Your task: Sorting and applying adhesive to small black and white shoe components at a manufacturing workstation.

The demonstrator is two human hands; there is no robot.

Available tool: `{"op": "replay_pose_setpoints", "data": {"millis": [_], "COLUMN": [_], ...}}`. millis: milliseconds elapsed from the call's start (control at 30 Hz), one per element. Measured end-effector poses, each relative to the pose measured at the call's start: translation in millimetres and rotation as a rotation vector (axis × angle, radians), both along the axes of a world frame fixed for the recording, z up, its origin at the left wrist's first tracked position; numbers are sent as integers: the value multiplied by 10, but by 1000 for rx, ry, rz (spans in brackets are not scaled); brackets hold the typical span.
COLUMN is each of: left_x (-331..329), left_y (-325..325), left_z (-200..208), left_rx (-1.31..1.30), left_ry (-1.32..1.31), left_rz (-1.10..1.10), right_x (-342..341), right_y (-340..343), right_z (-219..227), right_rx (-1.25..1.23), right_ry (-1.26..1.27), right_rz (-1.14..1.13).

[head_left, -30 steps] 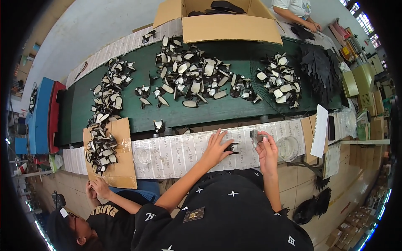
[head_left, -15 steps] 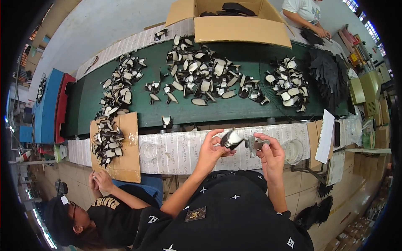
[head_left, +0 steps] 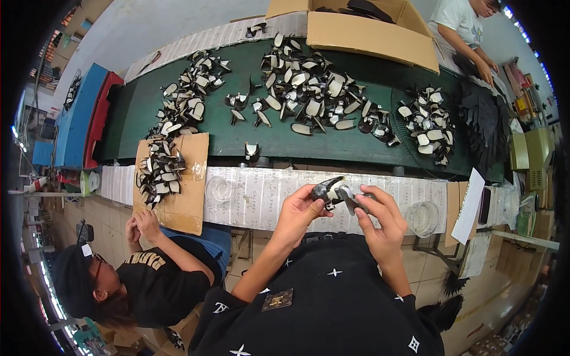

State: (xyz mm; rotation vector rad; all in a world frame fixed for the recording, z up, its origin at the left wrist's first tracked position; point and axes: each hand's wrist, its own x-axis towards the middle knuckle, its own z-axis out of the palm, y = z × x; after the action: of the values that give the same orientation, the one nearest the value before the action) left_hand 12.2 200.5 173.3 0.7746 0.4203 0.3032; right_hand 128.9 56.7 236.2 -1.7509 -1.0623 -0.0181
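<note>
In front of my chest, my left hand [head_left: 297,218] pinches a small glossy black-and-white piece [head_left: 321,191], which looks like a curved shoe part. My right hand [head_left: 385,222] grips a thin grey flat piece [head_left: 351,205] between thumb and fingers. The two pieces meet or overlap between my hands; whether they are joined I cannot tell. A similar black-and-white piece [head_left: 252,150] stands alone at the near edge of the green table [head_left: 228,141]. Beyond it lies a large heap of such pieces [head_left: 312,107].
More pieces are piled at the table's left and right, and on a cardboard sheet [head_left: 191,184]. Two clear round bowls [head_left: 219,190] stand on the paper-covered bench. At left sits a co-worker [head_left: 160,273]; another [head_left: 460,29] stands far right beside an open carton [head_left: 371,41].
My hands have come closer together, bringing the grey flat piece against the black-and-white piece. That piece has turned in my left hand. The view has shifted slightly.
</note>
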Motion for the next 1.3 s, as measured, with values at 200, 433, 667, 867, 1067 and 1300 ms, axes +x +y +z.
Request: {"op": "replay_pose_setpoints", "data": {"millis": [200, 433, 667, 867, 1067, 1300], "left_x": [36, 95, 134, 106, 71, 105], "left_y": [13, 36, 51, 63, 84, 81], "left_z": [-2, 67, 80, 101, 95, 100], "left_rx": [121, 68, 48, 60, 121, 191], "left_ry": [6, -6, -13, 9, 37, 45], "left_rz": [-17, -82, -118, -140, -139, -140], "right_x": [-50, -81, -38, 34, 42, 7], "right_y": [-4, -21, -142, -168, -97, -14], "right_z": [17, -25, -86, -141, 46, 44], "right_rx": [-35, 16, 321, 303, -2, -95], "right_ry": [-16, 250, 1032, 745, 188, 57], "right_rz": [9, -17, 51, -47, -56, -3]}}
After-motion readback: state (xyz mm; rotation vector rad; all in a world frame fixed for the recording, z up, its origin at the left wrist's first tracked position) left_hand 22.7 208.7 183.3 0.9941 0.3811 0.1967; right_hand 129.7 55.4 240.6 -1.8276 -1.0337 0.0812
